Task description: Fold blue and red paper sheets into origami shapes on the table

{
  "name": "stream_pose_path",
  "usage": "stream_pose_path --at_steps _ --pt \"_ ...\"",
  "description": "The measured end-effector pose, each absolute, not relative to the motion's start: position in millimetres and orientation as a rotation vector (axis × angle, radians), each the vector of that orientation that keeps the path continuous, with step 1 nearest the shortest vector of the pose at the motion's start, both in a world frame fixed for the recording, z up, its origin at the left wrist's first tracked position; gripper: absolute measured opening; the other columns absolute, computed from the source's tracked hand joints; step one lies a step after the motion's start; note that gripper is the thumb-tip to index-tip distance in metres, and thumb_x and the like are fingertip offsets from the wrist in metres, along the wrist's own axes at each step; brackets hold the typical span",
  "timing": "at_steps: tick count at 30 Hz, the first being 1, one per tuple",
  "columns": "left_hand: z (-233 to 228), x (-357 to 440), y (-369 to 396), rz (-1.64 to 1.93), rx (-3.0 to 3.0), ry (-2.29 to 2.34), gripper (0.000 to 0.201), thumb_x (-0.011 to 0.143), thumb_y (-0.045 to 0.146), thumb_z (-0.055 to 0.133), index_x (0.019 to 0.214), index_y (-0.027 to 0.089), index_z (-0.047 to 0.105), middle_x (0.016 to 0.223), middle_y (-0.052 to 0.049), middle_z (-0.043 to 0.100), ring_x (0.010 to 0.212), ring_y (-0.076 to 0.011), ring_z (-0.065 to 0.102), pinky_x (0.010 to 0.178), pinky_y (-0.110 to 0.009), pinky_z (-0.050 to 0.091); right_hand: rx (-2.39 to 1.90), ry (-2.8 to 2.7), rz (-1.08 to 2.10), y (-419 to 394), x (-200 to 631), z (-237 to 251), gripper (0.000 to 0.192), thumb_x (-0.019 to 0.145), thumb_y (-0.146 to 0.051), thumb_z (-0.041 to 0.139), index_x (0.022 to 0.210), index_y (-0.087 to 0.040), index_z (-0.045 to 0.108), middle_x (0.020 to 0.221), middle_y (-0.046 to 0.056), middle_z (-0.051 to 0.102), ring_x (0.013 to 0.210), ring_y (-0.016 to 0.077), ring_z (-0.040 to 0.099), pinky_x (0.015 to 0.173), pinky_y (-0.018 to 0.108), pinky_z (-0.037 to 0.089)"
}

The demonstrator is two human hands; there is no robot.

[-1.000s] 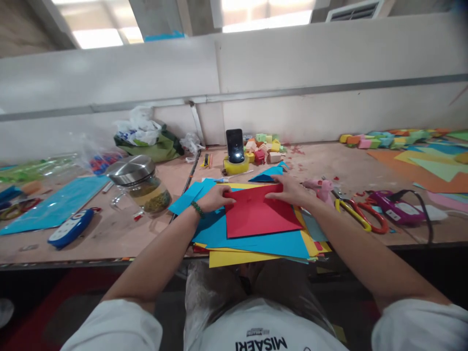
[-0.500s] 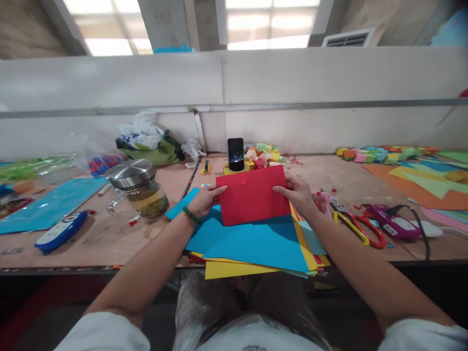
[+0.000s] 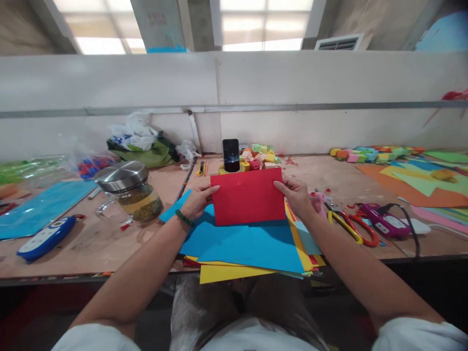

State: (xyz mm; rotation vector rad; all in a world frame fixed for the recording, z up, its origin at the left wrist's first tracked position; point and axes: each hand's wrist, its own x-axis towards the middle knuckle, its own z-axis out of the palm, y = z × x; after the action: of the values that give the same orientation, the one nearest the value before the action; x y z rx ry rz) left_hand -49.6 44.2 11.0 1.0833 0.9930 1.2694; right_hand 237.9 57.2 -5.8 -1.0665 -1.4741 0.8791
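Observation:
A red sheet of paper (image 3: 249, 199) is stretched between my two hands, its face toward me. My left hand (image 3: 199, 201), with a green bead bracelet on the wrist, pinches its left edge between thumb and fingers. At the upper right edge my right hand (image 3: 295, 195) grips it the same way. Beneath and in front of it lies a stack of coloured paper, a blue sheet (image 3: 252, 248) on top and a yellow sheet (image 3: 226, 274) jutting out at the table's front edge. Whether the red sheet touches the stack I cannot tell.
A glass tea jug (image 3: 135, 200) and a blue power strip (image 3: 47, 239) stand left. Behind the sheet are a phone (image 3: 231, 155) and folded paper cubes (image 3: 261, 156). Scissors (image 3: 353, 226), a purple power strip (image 3: 385, 220) and orange paper (image 3: 405, 187) lie right.
The red sheet has levelled out slightly in my hands, its tilt lessening. The whole view has shifted a little, so the table's things appear further left. Both hands keep their hold.

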Motion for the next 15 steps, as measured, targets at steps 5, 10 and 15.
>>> stream_pose_path --at_steps 5,10,15 --pt "11.9 -48.5 43.0 1.276 1.04 0.975 0.041 0.05 0.037 0.09 0.081 0.015 0.076 0.082 -0.005 0.077 0.075 -0.0183 0.07 0.074 -0.03 0.056 -0.952 -1.333 0.976 55.3 235.2 -5.5 0.031 0.067 -0.053 0.077 0.077 -0.025 0.071 0.079 0.001 0.073 0.074 0.0221 0.067 0.071 0.039 0.056" --pt "10.1 -49.1 44.9 1.28 1.034 0.961 0.041 0.049 0.036 0.09 0.08 0.014 0.075 0.084 -0.006 0.077 0.076 -0.0194 0.07 0.075 -0.032 0.056 -0.956 -1.364 0.932 56.8 236.9 -7.6 0.03 0.069 -0.051 0.075 0.083 -0.024 0.072 0.079 0.002 0.072 0.08 0.0231 0.067 0.072 0.037 0.056" --pt "10.6 -50.0 44.2 1.3 1.042 0.962 0.043 0.049 0.037 0.09 0.083 0.014 0.075 0.086 -0.007 0.077 0.08 -0.0215 0.071 0.076 -0.033 0.056 -0.968 -1.411 0.89 55.7 236.7 -6.0 0.034 0.07 -0.054 0.073 0.083 -0.023 0.072 0.082 0.003 0.073 0.079 0.0227 0.066 0.069 0.036 0.055"
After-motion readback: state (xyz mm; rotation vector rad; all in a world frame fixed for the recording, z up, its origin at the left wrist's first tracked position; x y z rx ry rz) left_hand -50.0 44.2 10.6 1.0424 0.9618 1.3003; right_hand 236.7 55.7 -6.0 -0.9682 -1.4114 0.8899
